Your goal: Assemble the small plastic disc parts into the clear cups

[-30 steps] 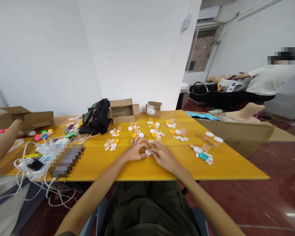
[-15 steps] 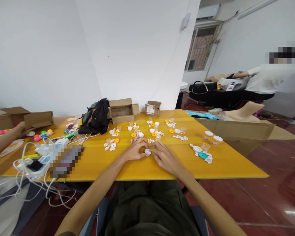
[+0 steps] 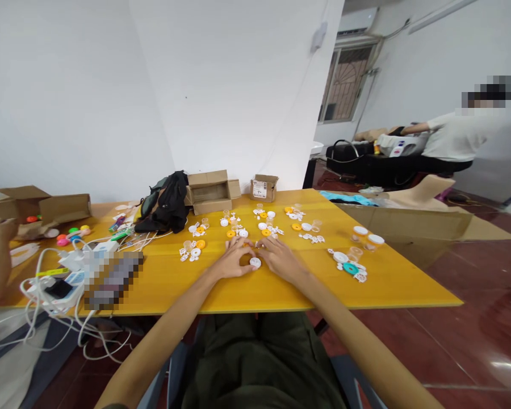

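My left hand point(image 3: 235, 258) is closed around a small white round plastic cap point(image 3: 255, 262), gripped between thumb and fingers just above the table. Beside it, my right hand point(image 3: 279, 257) has its fingers bent down to the table behind the cap. Its fingertips are drawn together among small parts, and what they pinch is hidden. Just beyond both hands lie a white disc point(image 3: 243, 233), an orange ring point(image 3: 266, 232) and white gear-like pieces point(image 3: 276, 230).
Groups of clear cups, discs and gears are spread over the yellow table point(image 3: 170, 289). Two white-lidded jars point(image 3: 375, 241) and a teal ring point(image 3: 350, 268) are on the right. Cables, a power strip point(image 3: 74, 284) and a co-worker's hand point(image 3: 0, 230) are left. Cardboard boxes point(image 3: 210, 193) stand behind.
My right fingers have moved from beside the white cap to the small parts behind it. My left hand keeps its hold. The co-worker's hand has moved left, away from the box.
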Demonstrator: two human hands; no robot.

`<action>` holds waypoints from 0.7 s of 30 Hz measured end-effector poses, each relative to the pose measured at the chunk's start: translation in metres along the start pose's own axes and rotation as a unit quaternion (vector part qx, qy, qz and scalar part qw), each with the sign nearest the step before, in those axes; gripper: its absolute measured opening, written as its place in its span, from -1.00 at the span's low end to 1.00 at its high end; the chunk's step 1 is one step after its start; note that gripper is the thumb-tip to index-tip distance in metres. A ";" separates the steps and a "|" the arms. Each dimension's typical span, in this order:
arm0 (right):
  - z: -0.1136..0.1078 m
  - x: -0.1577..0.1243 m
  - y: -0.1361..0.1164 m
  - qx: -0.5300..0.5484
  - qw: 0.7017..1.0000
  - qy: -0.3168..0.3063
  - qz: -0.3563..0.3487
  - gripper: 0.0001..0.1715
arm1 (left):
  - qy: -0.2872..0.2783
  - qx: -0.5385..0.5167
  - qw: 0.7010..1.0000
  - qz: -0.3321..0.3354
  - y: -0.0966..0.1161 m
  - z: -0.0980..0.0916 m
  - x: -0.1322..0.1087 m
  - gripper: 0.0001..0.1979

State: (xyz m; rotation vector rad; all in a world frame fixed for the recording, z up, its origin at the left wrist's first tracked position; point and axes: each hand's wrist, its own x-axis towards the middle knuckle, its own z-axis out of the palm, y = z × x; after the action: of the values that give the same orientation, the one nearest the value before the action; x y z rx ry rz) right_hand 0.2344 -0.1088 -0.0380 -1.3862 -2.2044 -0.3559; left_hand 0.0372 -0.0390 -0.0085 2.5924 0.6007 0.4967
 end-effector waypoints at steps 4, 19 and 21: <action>0.000 0.002 0.002 -0.018 0.999 -0.024 -0.033 -0.63 | -0.003 0.008 1.000 -0.005 0.001 0.000 0.001 -0.83; -0.002 0.000 0.007 -0.048 0.996 0.015 -0.070 -0.70 | 0.010 0.010 1.000 0.000 0.000 0.002 0.001 -0.84; -0.003 -0.002 0.008 -0.062 0.994 0.035 -0.080 -0.71 | 0.011 0.012 1.000 0.002 0.000 0.001 0.001 -0.84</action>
State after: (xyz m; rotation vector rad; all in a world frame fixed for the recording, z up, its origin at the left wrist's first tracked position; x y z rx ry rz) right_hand 0.2426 -0.1080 -0.0367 -1.2411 -2.2752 -0.5987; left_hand 0.0387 -0.0388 -0.0093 2.6150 0.6126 0.5237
